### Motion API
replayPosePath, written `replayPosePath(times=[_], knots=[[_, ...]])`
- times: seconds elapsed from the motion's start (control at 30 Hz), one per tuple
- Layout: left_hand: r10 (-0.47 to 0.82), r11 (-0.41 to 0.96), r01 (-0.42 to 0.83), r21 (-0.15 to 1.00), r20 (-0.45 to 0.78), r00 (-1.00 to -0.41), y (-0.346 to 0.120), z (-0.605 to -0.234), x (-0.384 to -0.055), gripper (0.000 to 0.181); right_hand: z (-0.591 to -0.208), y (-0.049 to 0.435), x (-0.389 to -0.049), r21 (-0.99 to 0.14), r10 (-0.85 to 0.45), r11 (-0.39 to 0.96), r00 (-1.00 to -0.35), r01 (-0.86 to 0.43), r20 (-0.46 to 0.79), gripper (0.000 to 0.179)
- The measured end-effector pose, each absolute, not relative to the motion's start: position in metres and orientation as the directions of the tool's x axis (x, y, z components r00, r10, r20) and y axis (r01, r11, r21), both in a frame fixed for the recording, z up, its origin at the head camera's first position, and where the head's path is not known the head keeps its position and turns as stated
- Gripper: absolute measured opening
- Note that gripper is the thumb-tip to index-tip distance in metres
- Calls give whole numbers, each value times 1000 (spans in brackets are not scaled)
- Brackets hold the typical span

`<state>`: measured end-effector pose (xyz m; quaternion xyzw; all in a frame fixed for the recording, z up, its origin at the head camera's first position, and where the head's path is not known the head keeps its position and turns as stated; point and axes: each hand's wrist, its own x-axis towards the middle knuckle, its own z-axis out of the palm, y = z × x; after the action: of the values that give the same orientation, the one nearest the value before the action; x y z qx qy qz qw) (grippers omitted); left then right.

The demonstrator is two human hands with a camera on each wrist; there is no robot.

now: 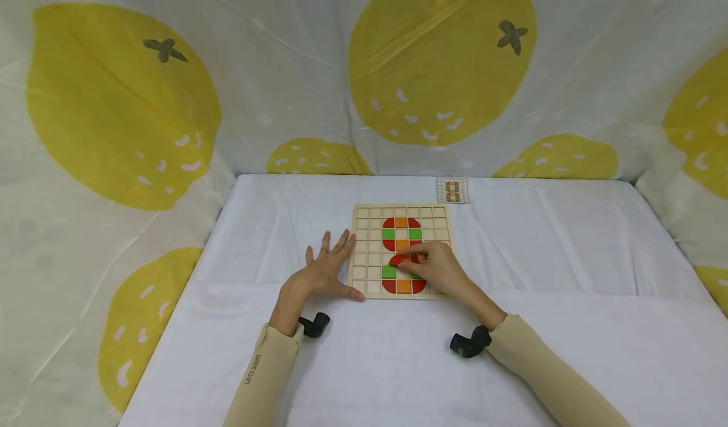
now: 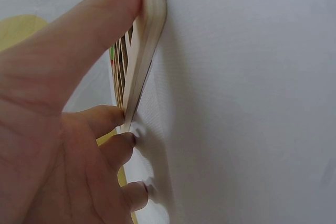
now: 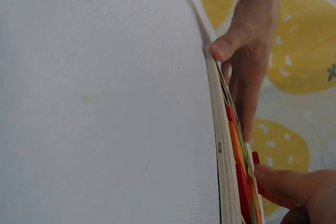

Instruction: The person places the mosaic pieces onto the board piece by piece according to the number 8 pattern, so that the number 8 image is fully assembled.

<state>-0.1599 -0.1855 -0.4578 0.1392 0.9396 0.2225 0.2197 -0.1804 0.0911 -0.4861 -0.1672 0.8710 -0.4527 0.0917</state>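
A square wooden grid board (image 1: 366,256) lies on the white cloth with red, orange and green pieces set in its cells. Between thumb and fingers, my right hand (image 1: 440,268) pinches a red piece with a rounded edge (image 1: 396,260) over the board's middle, left of an orange piece. My left hand (image 1: 324,274) spreads its fingers along the board's left edge, thumb at the near left corner. In the left wrist view, thumb and fingertips touch the board's wooden rim (image 2: 144,51). The right wrist view shows the red piece (image 3: 256,158) tilted above the board.
A small card (image 1: 452,191) printed with a similar coloured grid pattern lies behind the board's far right corner. White cloth (image 1: 398,364) covers the table. Curtains with yellow lemons (image 1: 443,60) hang behind and at both sides. A black camera (image 1: 471,342) sits on each wrist.
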Motion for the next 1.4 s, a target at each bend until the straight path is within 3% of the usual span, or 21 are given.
replayPosePath(times=[0.3, 0.97, 1.17, 1.4], knots=[[380, 832, 169, 528, -322, -867, -195, -484, -169, 149, -489, 84, -183, -816, -359, 545, -933, -193, -20, 32], [372, 842, 178, 509, -310, -875, -195, -488, -170, 142, -490, 79, -184, -816, -376, 519, -925, -255, 50, 29], [363, 853, 173, 492, -320, -875, -197, -496, -175, 148, -488, 78, -185, -814, -388, 520, -921, -258, 44, 28], [355, 864, 165, 476, -341, -870, -196, -496, -175, 143, -487, 78, -187, -782, -413, 560, -911, -273, 23, 27]])
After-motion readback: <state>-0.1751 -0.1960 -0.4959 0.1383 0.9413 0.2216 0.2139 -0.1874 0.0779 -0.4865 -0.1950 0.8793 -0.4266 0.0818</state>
